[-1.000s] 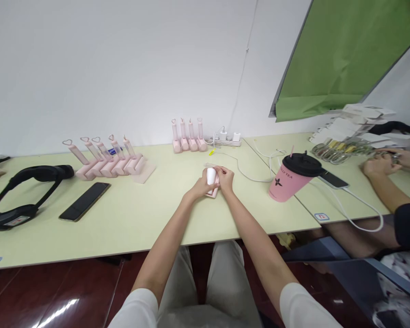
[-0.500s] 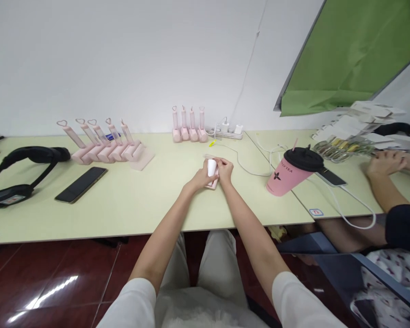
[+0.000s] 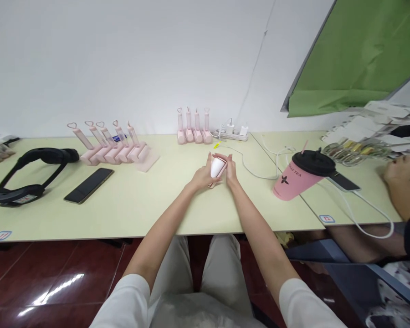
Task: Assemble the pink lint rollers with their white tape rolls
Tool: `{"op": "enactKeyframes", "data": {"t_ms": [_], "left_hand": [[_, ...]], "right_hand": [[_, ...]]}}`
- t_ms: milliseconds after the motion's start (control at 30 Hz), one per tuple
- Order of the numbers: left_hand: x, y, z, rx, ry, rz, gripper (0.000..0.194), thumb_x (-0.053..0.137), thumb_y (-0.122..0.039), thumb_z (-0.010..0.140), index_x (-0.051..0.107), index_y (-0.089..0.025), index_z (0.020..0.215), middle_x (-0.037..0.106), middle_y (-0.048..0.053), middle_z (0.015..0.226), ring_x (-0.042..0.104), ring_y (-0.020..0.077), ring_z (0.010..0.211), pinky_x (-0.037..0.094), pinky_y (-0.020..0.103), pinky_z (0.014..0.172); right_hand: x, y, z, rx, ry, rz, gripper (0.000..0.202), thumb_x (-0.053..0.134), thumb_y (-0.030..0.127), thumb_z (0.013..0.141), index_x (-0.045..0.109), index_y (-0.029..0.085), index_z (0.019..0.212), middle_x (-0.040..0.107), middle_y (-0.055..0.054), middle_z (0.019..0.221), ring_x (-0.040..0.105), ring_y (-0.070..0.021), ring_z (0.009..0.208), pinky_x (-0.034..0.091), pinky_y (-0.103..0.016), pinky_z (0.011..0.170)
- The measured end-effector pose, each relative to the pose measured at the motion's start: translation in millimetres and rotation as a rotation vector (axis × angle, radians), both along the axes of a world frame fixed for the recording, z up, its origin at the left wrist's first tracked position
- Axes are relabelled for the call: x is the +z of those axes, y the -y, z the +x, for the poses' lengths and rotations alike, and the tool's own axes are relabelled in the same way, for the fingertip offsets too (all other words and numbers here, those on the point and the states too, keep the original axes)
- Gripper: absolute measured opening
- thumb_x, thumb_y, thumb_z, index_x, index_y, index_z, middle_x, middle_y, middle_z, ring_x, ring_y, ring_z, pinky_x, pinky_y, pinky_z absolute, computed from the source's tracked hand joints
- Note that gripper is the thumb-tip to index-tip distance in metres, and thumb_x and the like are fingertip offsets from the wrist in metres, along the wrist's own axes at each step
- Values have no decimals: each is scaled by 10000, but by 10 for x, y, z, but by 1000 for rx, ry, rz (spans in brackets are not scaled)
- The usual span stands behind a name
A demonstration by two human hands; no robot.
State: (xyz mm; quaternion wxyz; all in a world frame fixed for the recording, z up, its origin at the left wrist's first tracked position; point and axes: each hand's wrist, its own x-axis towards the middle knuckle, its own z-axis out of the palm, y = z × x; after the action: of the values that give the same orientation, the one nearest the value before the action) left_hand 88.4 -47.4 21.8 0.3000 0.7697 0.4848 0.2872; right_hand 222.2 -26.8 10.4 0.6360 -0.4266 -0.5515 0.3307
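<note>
Between my hands, just above or on the pale green table (image 3: 150,200), is a small white rounded piece (image 3: 217,167) with a pink part along its edge; I cannot make out its exact kind. My left hand (image 3: 202,176) wraps round its left side, thumb pointing up and away. From the right, my right hand (image 3: 231,170) grips its far right edge, fingers bent over the top. The piece leans to the right. Behind the hands stands a group of pink holders (image 3: 194,135) bearing clear tubes with heart-shaped or pointed tops.
To the left are more pink tube holders (image 3: 116,154), a phone (image 3: 89,185) and a black headset (image 3: 34,155). On the right a pink drink cup (image 3: 299,177) stands near a white cable (image 3: 256,175) and a power strip (image 3: 230,135). A co-worker's hand (image 3: 405,171) rests farther right.
The white piece was upright with a pink part lying under it; now it is tilted to the right between my hands. My right fingers have shifted over its far edge. The camera view has moved slightly.
</note>
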Motion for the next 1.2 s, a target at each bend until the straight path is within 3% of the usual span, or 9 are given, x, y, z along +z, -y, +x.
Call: {"op": "enactKeyframes", "data": {"t_ms": [67,167,300,433,533,667,767,1000,1200], "left_hand": [[-13,-109,-42,9,148,-16,1012,735,-431,503,226,-143,1329,571,144,1081,545,263,951,390,316,788],[-89,-310,-179,106,454,-111,819,725,-424,532,383,-124,1213,543,143,1117,537,225,955,417,294,784],[-233,-546,-410,284,810,-299,628,643,-460,634,442,-141,1136,567,113,1056,570,171,850,450,270,729],[-296,-628,-525,336,892,-340,580,633,-462,647,474,-138,1100,587,101,1004,579,149,787,458,253,692],[-284,-615,-540,317,887,-364,570,627,-470,651,489,-130,1087,598,98,975,583,147,759,459,252,673],[-250,-580,-557,299,916,-374,585,628,-464,653,485,-140,1119,595,96,989,582,148,766,460,253,671],[-235,-563,-569,285,893,-371,589,624,-468,653,486,-138,1121,591,102,1006,577,155,792,455,253,685],[-222,-522,-585,238,748,-271,595,613,-473,661,470,-132,1127,566,118,1065,552,195,894,427,285,758],[-190,-453,-604,239,548,-135,549,616,-450,658,473,-139,1087,546,109,1091,525,208,949,398,296,802]], "right_hand": [[-17,-2,89,-161,206,25,605,142,549,854,563,183,1089,598,-91,1114,511,-202,1060,363,-379,904],[-108,-5,212,-410,723,-22,449,360,461,841,486,195,1180,464,-104,1277,334,-248,1216,174,-488,1003],[-210,-9,234,-393,1116,-107,324,447,283,832,496,208,1143,559,-100,1115,452,-241,1063,121,-530,982],[-162,16,145,-273,1140,0,266,391,206,850,537,223,1072,587,-76,1017,486,-202,951,283,-373,892],[-74,58,101,-202,1087,48,348,320,206,873,475,249,1182,576,-59,1046,478,-193,942,326,-311,801],[21,116,102,-198,1047,53,406,257,237,896,386,287,1277,588,-43,1008,475,-195,912,325,-303,772],[55,148,101,-165,1043,45,374,265,280,901,454,301,1224,606,-32,938,472,-192,869,326,-295,744],[76,168,107,-119,1090,42,353,522,423,790,558,288,1114,620,-28,778,465,-188,777,319,-282,694],[51,150,185,-92,1093,-16,332,506,424,798,587,298,1095,603,-23,741,474,-165,722,324,-258,657]]}}
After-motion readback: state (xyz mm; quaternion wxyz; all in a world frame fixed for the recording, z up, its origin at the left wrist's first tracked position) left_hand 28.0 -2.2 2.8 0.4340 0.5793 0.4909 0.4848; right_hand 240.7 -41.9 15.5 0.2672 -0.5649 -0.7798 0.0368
